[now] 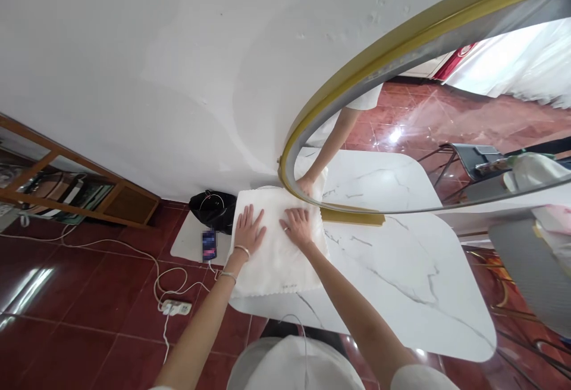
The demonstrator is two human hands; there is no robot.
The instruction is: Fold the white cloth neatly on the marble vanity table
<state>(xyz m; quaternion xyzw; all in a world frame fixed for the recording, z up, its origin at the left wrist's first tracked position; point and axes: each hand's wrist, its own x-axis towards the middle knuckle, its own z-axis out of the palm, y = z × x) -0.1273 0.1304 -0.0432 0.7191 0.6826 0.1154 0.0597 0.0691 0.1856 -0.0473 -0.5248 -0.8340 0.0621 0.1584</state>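
A white cloth (276, 265) with scalloped edges lies spread on the left end of the marble-patterned table (401, 271). My left hand (248, 230) rests flat on its left part, fingers stretched out and apart, with bracelets at the wrist. On the cloth's upper right part lies my right hand (298, 226), palm down with fingers spread and slightly bent, a ring on one finger. Neither hand grips the cloth. Beneath the palms the fabric is hidden.
A gold-framed mirror (352, 88) leans over the table by the wall, reflecting an arm. Left of the cloth, a black bag (213, 208) and a phone (209, 245) sit on a white surface. A power strip (176, 307) with cables lies on the red tiles. A chair (530, 268) stands right.
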